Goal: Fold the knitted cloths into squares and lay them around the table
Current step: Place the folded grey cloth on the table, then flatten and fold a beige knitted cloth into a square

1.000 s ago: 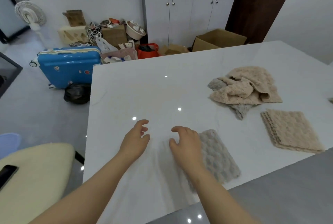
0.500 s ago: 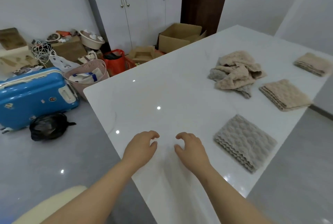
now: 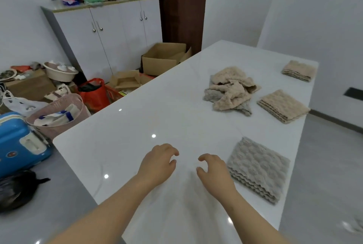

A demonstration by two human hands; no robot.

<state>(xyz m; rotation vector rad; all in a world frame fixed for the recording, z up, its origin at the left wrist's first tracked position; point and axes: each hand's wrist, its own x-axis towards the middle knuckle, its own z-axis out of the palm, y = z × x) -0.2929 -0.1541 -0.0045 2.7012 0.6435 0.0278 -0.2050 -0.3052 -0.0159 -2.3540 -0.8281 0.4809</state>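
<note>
It looked like a lived-in home, one room doubling as storage. Behind the glossy white table [image 3: 157, 110] stood a white cupboard [image 3: 117, 33] with oddments piled on top, beside a dark wooden door [image 3: 182, 8]. Left of the table sat a blue suitcase [image 3: 15, 141], a pink basket [image 3: 78, 110], a red bag [image 3: 94, 94] and an open cardboard box [image 3: 163, 61].

head: single view | worn on the person's head, above the desk's [image 3: 137, 126] near end | faces forward and down along the desk, toward the far cabinet [image 3: 110, 33] | hands close below
</note>
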